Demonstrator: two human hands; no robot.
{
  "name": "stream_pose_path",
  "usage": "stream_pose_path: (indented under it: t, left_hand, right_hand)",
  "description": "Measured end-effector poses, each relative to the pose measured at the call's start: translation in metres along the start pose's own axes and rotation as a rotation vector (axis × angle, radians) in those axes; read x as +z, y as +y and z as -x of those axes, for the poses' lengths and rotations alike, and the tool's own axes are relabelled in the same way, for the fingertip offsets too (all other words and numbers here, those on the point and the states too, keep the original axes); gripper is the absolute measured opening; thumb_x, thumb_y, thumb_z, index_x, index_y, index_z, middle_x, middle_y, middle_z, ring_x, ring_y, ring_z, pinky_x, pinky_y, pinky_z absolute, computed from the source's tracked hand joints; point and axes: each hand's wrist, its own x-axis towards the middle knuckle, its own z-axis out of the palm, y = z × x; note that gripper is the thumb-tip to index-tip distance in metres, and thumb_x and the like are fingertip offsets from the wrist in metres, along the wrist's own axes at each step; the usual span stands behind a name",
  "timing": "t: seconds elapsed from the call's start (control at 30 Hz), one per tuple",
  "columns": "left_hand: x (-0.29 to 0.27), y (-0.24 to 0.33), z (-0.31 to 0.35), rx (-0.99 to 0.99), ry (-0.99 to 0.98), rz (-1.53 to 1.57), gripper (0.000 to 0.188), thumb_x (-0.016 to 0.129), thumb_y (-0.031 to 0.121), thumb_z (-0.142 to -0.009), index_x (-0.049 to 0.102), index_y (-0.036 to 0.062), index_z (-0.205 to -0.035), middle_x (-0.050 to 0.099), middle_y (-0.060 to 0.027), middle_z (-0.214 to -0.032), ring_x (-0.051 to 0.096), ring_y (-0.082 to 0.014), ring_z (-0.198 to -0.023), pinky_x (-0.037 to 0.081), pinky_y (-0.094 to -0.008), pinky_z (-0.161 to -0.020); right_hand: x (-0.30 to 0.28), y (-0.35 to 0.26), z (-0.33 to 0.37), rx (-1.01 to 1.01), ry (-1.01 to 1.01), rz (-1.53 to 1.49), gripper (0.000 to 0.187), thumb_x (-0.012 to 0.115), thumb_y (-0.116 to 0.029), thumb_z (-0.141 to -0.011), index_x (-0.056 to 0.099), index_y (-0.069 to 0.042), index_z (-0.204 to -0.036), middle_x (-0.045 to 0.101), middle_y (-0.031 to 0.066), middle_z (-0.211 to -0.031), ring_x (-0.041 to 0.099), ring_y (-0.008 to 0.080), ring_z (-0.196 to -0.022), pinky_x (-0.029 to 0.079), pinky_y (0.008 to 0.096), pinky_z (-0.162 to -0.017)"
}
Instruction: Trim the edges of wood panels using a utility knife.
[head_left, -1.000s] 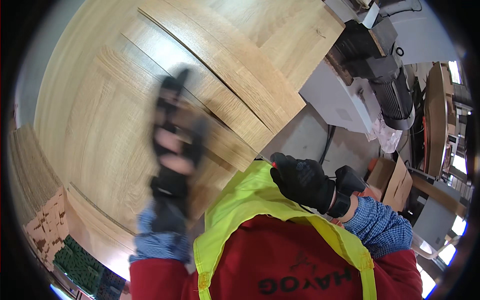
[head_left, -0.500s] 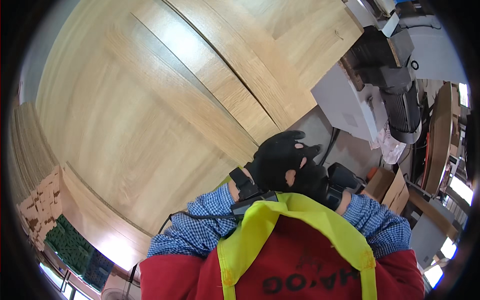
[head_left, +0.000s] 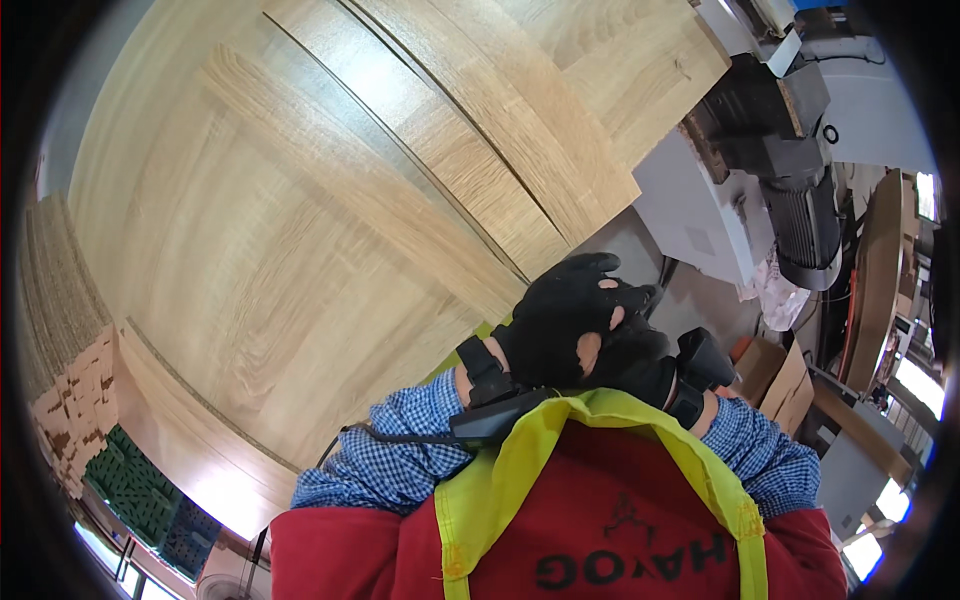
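Note:
In front of my chest, my left hand (head_left: 560, 325) and my right hand (head_left: 640, 362) are close together, both in black gloves with worn holes. The left overlaps the right; its fingers are bent, with one standing out from the rest. Whatever lies between the hands is hidden, and the right fingers are mostly covered and dark. Just beyond the left hand are the near ends of wood-grain strips, one (head_left: 360, 190) on the left and another (head_left: 465, 165) in the middle. They lie on a large pale wood-grain panel (head_left: 250, 290).
A grey motor (head_left: 808, 225) and a white machine side (head_left: 690, 210) stand to the right. Cardboard pieces (head_left: 775, 375) are below them. At left are a board stack (head_left: 60, 290) and a green plastic crate (head_left: 130, 480). A yellow apron (head_left: 475, 490) hangs at my front.
Both hands have shifted slightly to the right, still together. My right wrist has turned a little, with its black strapped device now farther right. The boards have stayed put.

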Motion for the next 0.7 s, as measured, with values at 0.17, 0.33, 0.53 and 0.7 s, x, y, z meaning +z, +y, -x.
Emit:
stream_pose_path:
  t: [0.17,0.33,0.53,0.7]
  left_hand:
    - [0.002,0.001,0.002,0.035,0.045,0.003,0.039,0.078,0.023,-0.077,0.068,0.003,-0.109,0.067,-0.0087,-0.081,0.066,-0.0274,-0.079,0.048,-0.0414,-0.095]
    - [0.005,-0.02,0.011,0.009,0.011,0.022,0.039,0.08,0.024,-0.074,0.069,0.0038,-0.105,0.066,-0.009,-0.08,0.066,-0.0293,-0.078,0.049,-0.0421,-0.094]
    - [0.008,-0.01,0.007,-0.011,-0.028,-0.027,0.033,0.076,0.026,-0.077,0.069,0.0051,-0.101,0.067,-0.0079,-0.078,0.067,-0.0293,-0.077,0.05,-0.0412,-0.094]
    - [0.014,-0.022,0.018,0.02,-0.046,-0.106,0.031,0.073,0.025,-0.079,0.07,0.0059,-0.103,0.069,-0.0104,-0.087,0.067,-0.0303,-0.084,0.05,-0.0402,-0.092]
  right_hand:
    - [-0.021,0.011,0.003,0.009,-0.059,0.266,0.027,0.047,-0.015,-0.097,0.052,-0.009,-0.123,0.056,0.0051,-0.122,0.054,0.0164,-0.114,0.043,0.0304,-0.099]
    - [-0.017,0.017,0.004,0.049,0.136,0.295,0.026,0.05,-0.009,-0.098,0.054,-0.006,-0.124,0.058,0.0072,-0.124,0.056,0.019,-0.112,0.045,0.0303,-0.1]
    - [-0.007,0.013,0.002,-0.027,0.156,0.315,0.023,0.059,-0.009,-0.091,0.057,-0.008,-0.114,0.061,0.0036,-0.11,0.06,0.0165,-0.099,0.049,0.031,-0.089]
    - [0.001,-0.004,-0.001,-0.287,0.006,0.955,0.019,0.061,-0.01,-0.089,0.059,-0.008,-0.107,0.062,0.0035,-0.104,0.06,0.0158,-0.097,0.049,0.0309,-0.086]
